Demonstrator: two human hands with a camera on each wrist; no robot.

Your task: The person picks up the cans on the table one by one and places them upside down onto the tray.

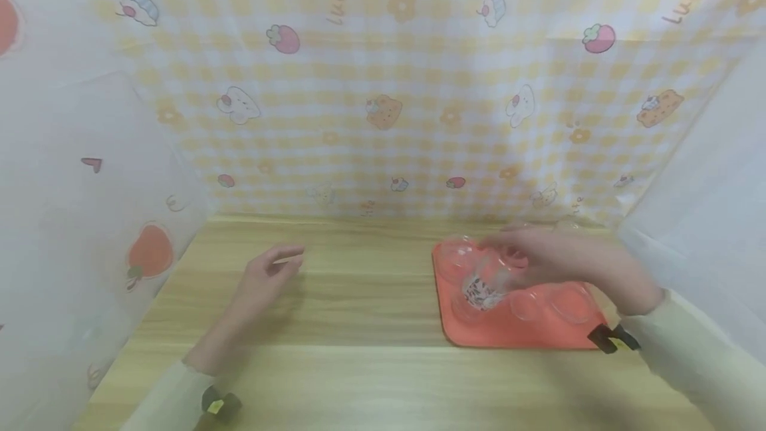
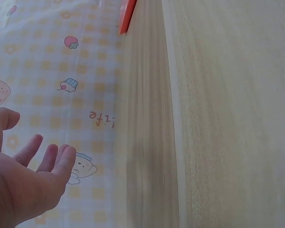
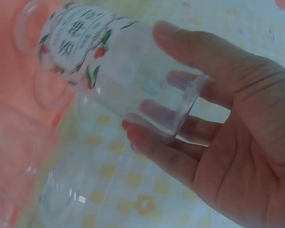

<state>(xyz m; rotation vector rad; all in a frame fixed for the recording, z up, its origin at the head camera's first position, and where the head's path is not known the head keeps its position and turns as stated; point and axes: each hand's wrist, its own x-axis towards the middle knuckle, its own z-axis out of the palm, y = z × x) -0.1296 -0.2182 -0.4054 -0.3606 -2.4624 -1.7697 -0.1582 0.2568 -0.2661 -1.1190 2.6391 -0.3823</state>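
Observation:
My right hand holds a clear cup with a printed label of strawberries and leaves, over the red tray. In the right wrist view the thumb lies along one side of the cup and the fingers curl round the other, near one end; the labelled end points away from the palm, tilted. Several clear round cups stand on the tray, among them one at its front right. Well left of the tray, my left hand hovers over the table with loosely bent fingers and nothing in them.
A light wood-grain table reaches back to a yellow checked cloth that hangs as a wall. White printed sheets close off the left side and the right side. More clear glassware appears beyond the tray edge in the right wrist view.

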